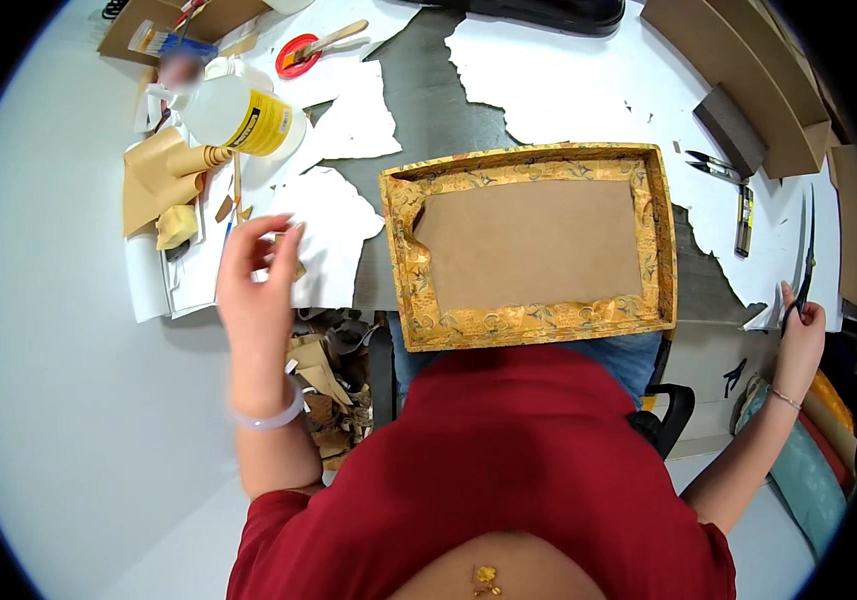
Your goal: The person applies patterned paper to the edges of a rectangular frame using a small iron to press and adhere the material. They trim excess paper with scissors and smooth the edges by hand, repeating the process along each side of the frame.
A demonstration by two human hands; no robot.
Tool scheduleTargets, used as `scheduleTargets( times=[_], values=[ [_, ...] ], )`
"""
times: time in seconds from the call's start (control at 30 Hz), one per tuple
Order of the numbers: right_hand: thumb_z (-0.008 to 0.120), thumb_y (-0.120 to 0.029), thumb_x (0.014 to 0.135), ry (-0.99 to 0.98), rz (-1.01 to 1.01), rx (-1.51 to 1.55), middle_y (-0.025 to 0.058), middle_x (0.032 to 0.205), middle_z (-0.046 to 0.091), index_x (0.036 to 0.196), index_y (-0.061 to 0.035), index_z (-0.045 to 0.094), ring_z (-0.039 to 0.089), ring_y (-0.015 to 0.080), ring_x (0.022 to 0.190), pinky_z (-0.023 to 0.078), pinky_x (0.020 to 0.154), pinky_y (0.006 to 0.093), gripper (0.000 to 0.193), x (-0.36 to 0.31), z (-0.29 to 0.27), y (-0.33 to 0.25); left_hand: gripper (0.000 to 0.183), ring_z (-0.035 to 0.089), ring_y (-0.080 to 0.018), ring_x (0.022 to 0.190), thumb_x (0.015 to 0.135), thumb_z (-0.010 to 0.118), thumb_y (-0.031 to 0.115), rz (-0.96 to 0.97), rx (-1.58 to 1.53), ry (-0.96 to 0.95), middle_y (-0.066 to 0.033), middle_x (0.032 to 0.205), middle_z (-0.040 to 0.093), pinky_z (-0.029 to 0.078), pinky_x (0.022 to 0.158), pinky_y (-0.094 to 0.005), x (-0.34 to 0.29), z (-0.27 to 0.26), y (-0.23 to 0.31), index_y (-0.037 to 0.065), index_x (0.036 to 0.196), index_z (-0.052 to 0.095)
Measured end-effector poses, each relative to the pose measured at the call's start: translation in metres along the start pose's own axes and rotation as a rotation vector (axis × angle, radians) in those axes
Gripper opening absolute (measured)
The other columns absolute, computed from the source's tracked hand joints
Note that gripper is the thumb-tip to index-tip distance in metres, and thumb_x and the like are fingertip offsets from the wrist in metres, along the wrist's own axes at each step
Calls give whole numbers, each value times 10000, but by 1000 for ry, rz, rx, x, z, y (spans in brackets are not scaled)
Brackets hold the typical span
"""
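Note:
A shallow rectangular box or tray (538, 245) lies open side up in front of me, at the table's near edge. Yellow patterned paper covers its walls and folds onto a plain brown bottom; the folded edge is uneven at the left. To its left, above white paper, my left hand (256, 268) is raised with thumb and fingertips drawn together. A small tan scrap (299, 271) shows by the thumb; whether the fingers hold it is unclear. Far out at the right, my right hand (803, 330) grips the handles of black scissors (808, 245), their blades pointing away from me.
At the left stand a large jug with a yellow label (260, 125), rolled tan paper (163, 180) and a yellow sponge (176, 227). A brush (323, 45) rests on a red lid. Cutters (744, 220) and cardboard pieces (748, 80) lie right. Below left is a scrap heap (328, 390).

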State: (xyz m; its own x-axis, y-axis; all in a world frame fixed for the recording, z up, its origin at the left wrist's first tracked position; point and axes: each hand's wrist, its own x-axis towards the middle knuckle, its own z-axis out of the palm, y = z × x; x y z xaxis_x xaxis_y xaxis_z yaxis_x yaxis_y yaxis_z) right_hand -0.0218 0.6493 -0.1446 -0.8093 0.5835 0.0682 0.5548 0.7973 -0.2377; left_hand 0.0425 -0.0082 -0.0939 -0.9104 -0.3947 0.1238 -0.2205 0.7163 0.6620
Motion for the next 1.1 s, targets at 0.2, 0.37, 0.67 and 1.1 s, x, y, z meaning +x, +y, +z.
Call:
scheduleTargets(
  times=[0.2,0.37,0.67,1.1],
  values=[
    [812,-533,958,-60,-19,-52,156,1001,711,1212,83,683,649,230,897,553,866,347,679,9,10,-25,397,695,-93,889,1084,694,204,-164,-181,-381,-20,1074,724,545,691,-252,33,47,33,80,1460,682],
    [761,-410,1031,-79,-209,7,215,1175,733,1347,99,661,695,259,1035,555,964,372,607,33,32,19,324,669,-68,765,1054,712,217,-291,-216,-554,27,859,694,504,611,-234,58,50,45,51,1332,712],
    [702,-384,1067,48,-277,-286,258,1288,718,1382,60,680,710,389,1174,563,1019,445,545,16,29,-12,92,554,-45,560,995,680,104,-273,-212,-535,42,730,612,435,507,-227,65,68,48,36,1028,628],
    [732,-329,1040,-200,-614,274,170,1086,708,1237,-20,739,676,304,884,566,813,395,367,-122,-18,-196,155,650,-74,650,1060,702,165,-331,-325,-593,0,801,678,459,537,-225,61,49,49,23,1097,651]
  ],
)
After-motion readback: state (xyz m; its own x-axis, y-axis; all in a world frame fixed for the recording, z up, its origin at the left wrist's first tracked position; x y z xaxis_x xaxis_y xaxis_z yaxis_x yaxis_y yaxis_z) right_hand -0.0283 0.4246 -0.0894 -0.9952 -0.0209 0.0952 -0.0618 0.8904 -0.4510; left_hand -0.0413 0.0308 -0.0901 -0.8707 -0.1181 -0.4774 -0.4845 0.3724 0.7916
